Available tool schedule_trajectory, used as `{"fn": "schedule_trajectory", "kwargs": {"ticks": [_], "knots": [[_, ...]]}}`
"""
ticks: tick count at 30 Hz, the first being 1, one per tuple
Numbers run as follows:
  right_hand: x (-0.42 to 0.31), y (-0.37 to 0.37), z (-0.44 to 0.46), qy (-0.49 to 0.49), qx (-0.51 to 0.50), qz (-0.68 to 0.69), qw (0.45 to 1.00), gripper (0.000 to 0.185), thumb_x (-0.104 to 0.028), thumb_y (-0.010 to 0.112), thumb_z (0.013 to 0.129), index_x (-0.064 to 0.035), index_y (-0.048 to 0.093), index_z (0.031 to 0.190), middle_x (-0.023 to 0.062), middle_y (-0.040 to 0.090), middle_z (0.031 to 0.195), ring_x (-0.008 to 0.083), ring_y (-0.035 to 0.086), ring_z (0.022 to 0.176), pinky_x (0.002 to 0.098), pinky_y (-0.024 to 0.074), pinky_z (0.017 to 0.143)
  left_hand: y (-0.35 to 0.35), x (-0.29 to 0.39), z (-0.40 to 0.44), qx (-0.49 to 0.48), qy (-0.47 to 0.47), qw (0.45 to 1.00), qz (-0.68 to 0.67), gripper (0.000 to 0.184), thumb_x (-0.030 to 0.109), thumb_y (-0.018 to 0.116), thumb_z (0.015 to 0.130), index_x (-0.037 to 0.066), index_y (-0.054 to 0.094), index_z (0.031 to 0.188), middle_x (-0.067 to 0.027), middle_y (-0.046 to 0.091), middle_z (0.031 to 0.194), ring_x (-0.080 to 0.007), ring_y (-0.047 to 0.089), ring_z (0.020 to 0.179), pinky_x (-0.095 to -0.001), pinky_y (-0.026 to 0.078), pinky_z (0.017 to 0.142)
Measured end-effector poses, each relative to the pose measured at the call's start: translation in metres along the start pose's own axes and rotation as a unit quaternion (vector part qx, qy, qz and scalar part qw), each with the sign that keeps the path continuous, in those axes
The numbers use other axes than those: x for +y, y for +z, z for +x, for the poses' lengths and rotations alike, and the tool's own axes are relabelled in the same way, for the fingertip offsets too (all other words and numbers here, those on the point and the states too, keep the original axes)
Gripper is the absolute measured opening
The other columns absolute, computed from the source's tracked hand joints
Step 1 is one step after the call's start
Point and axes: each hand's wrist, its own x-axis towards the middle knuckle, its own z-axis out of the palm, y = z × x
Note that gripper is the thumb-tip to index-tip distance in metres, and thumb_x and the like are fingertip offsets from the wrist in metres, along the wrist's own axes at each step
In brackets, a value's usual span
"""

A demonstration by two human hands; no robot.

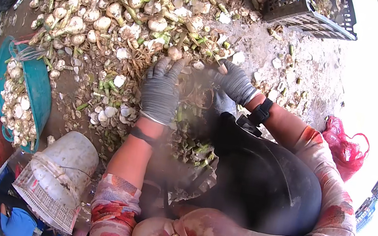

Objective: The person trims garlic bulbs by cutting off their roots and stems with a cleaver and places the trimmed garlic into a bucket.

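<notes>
My left hand, in a grey knit glove, reaches to the edge of a heap of garlic. Its fingertips close on a garlic bulb whose stem points away from me. To the right, my right hand wears the same kind of glove and is closed, with a bare thumb tip showing. A thin, pale object at that thumb is too small to name. Between the hands lie dry stalks and peelings, partly blurred by a smear on the lens.
The garlic heap spreads across the ground ahead. A black crate stands at far right. On the left are a teal basin of bulbs and a white bucket. A red mesh bag lies right. Another person's blue clothing shows lower left.
</notes>
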Motion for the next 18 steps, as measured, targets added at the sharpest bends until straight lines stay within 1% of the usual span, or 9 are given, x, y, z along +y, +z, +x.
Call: {"fn": "schedule_trajectory", "kwargs": {"ticks": [2,4,5,6,9,14,16,17,18], "knots": [[-0.002,-0.007,-0.005,-0.044,0.025,-0.005,0.999,0.038,-0.037,0.065,0.088,-0.006,0.061,0.11,0.0139,0.065,0.085,0.0219,0.061,0.078,0.0355,0.0495,0.075,0.003,-0.007,0.022,0.037,0.038,0.998,0.028,0.058,0.005,0.066,0.074,0.009,0.052,0.13,-0.0174,0.048,0.128,-0.0377,0.045,0.119,-0.0456,0.038,0.101],[-0.009,-0.014,-0.014,-0.082,0.049,0.005,0.995,0.036,-0.035,0.065,0.088,-0.0065,0.061,0.109,0.0124,0.066,0.085,0.0202,0.061,0.078,0.0354,0.0498,0.075,0.016,-0.017,0.042,0.071,-0.068,0.995,-0.027,0.047,0.012,0.067,0.078,0.01,0.057,0.124,-0.0172,0.051,0.126,-0.0361,0.047,0.118,-0.0455,0.038,0.101],[-0.008,-0.014,-0.016,-0.103,0.044,0.042,0.993,0.034,-0.034,0.065,0.088,-0.0073,0.062,0.109,0.0125,0.067,0.087,0.02,0.062,0.081,0.0352,0.05,0.076,0.018,-0.017,0.054,0.03,-0.112,0.993,-0.029,0.044,0.026,0.068,0.081,0.011,0.06,0.121,-0.0158,0.054,0.123,-0.0343,0.049,0.116,-0.0449,0.039,0.1],[-0.008,-0.016,-0.016,-0.104,0.046,0.039,0.993,0.034,-0.034,0.065,0.088,-0.0073,0.062,0.109,0.0125,0.067,0.087,0.02,0.062,0.081,0.0352,0.05,0.076,0.02,-0.016,0.063,0.032,-0.11,0.993,-0.032,0.044,0.026,0.068,0.081,0.011,0.06,0.121,-0.0158,0.054,0.123,-0.0343,0.049,0.116,-0.0449,0.039,0.1],[-0.004,-0.019,-0.016,-0.102,0.055,0.036,0.993,0.034,-0.035,0.065,0.088,-0.0071,0.061,0.108,0.0156,0.067,0.088,0.0248,0.064,0.081,0.0371,0.0499,0.075,0.017,0.009,0.089,-0.158,-0.123,0.977,0.076,0.054,0.044,0.066,0.08,0.011,0.059,0.123,-0.0135,0.054,0.128,-0.0323,0.048,0.121,-0.0436,0.04,0.101],[0.001,-0.028,-0.011,-0.117,0.057,-0.032,0.991,0.035,-0.036,0.064,0.086,-0.0068,0.06,0.106,0.0222,0.064,0.088,0.0363,0.063,0.08,0.0412,0.0493,0.073,0.033,0.016,0.103,-0.118,-0.093,0.984,0.101,0.051,0.038,0.061,0.083,0.006,0.059,0.122,-0.0194,0.054,0.129,-0.0366,0.049,0.122,-0.0453,0.04,0.101],[-0.009,-0.034,-0.016,-0.119,0.015,-0.106,0.987,0.037,-0.038,0.064,0.085,-0.008,0.06,0.107,0.0211,0.064,0.088,0.0376,0.063,0.083,0.0429,0.0494,0.074,0.018,0.009,0.115,-0.32,-0.232,0.917,-0.055,0.053,0.034,0.06,0.083,0.003,0.055,0.125,-0.0208,0.06,0.12,-0.036,0.056,0.114,-0.0433,0.045,0.095],[-0.014,-0.035,-0.019,-0.132,0.01,-0.124,0.983,0.04,-0.041,0.063,0.085,-0.0091,0.06,0.109,0.0201,0.065,0.089,0.0382,0.064,0.084,0.0443,0.0494,0.074,0.014,0.006,0.096,-0.215,-0.192,0.942,-0.173,0.044,0.031,0.063,0.085,0.002,0.058,0.118,-0.0145,0.067,0.103,-0.0276,0.064,0.096,-0.0372,0.049,0.084],[-0.02,-0.034,-0.021,-0.134,0.008,-0.121,0.983,0.04,-0.041,0.063,0.085,-0.0091,0.06,0.109,0.0201,0.065,0.089,0.0382,0.064,0.084,0.0443,0.0494,0.074,0.018,0.002,0.081,-0.215,-0.194,0.942,-0.17,0.044,0.031,0.063,0.085,0.002,0.058,0.118,-0.0145,0.067,0.103,-0.0276,0.064,0.096,-0.0372,0.049,0.084]]}}
